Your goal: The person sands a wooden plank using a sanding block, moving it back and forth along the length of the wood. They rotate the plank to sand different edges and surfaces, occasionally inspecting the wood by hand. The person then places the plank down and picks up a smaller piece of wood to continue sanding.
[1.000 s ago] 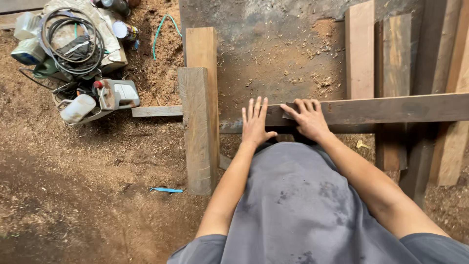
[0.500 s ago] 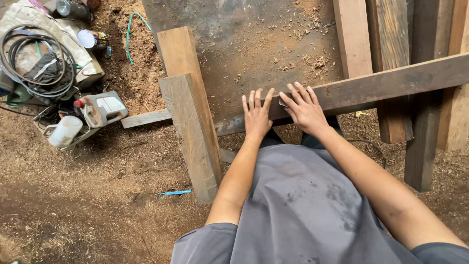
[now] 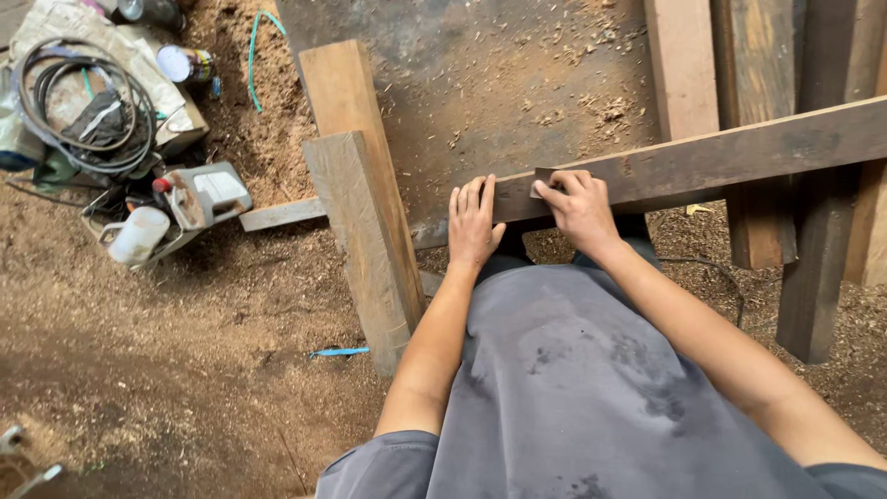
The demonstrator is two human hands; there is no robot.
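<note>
Left hand (image 3: 473, 225) lay flat and open on the long plank (image 3: 739, 152); right hand (image 3: 577, 205) pinched its near-left end, the plank running rightward

Soft even daylight, sharp focus

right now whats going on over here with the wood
A person in a grey shirt leans over a long dark plank that lies across a sawdust-strewn work surface. The left hand lies flat, fingers spread, at the plank's near edge. The right hand presses on top of the plank near its end, fingers curled. Two thick timber blocks stand at the left, with coiled cable and cans beyond.
</note>
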